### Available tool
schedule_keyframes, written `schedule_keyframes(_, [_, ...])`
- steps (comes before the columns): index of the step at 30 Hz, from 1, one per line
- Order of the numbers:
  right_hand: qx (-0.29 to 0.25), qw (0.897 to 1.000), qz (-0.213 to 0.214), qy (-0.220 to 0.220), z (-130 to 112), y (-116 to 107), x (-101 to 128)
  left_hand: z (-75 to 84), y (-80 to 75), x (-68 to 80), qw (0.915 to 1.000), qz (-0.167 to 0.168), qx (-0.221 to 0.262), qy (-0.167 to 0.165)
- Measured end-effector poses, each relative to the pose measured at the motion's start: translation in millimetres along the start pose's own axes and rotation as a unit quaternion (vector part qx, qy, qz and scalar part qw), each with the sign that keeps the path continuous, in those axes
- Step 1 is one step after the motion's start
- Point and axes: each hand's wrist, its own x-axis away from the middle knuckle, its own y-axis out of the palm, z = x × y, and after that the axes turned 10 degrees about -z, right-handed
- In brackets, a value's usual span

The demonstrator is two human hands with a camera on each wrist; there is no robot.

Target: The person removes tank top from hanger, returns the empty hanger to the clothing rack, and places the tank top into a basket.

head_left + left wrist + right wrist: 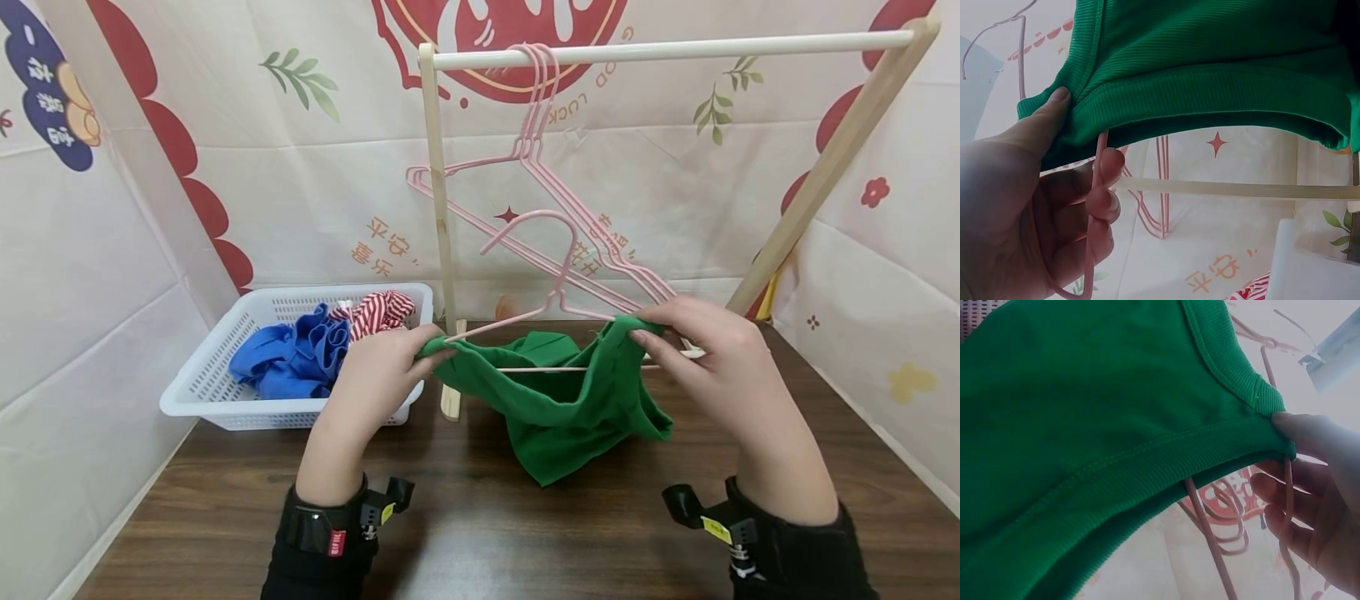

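The green garment (pixel 558 404) hung between both hands over the dark wooden table (pixel 480 525), with its lower folds sagging close to the tabletop, and there was bare table in front and to the right. The left hand (pixel 375 371) pinched the garment's ribbed edge between thumb and curled fingers, right along the arm of a pink hanger (pixel 540 292). The right hand (pixel 701 350) did the same on the other corner, thumb pressed on the hem. There was one white basket (pixel 225 400) just to the left, hard against the wall cloth, holding one blue piece (pixel 288 358) and one red-striped piece (pixel 378 310). Several more pink hangers (pixel 540 167) hung on the wooden rack (pixel 675 48), overlapping too much to count. The rack's right foot was hidden behind the right hand.
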Motion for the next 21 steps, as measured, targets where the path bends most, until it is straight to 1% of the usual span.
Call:
schedule_keyframes(5, [-0.006, 1.0, -0.005, 0.003, -4, 4, -1, 3.8, 2.9, -2.7, 0.9998, -0.002, -0.018, 0.012])
schedule_keyframes(8, [-0.015, 1.0, 0.005, -0.013, -5, 7, -2, 6.6, 4.4, -4.1, 0.9994, 0.002, -0.025, 0.021])
schedule_keyframes(12, [-0.022, 0.998, 0.026, -0.044, -6, 12, -4, 10.8, 6.0, -5.0, 0.9994, 0.003, -0.029, 0.021])
schedule_keyframes(14, [-0.023, 0.998, 0.035, -0.051, -7, 15, -6, 12.7, 7.1, -5.3, 0.9991, 0.005, -0.037, 0.021])
schedule_keyframes(19, [-0.025, 0.997, 0.046, -0.052, -10, 20, -8, 17.2, 9.9, -5.4, 0.997, 0.014, -0.071, 0.027])
schedule_keyframes(21, [-0.027, 0.997, 0.049, -0.046, -12, 21, -8, 18.4, 10.6, -5.2, 0.9968, 0.014, -0.074, 0.028])
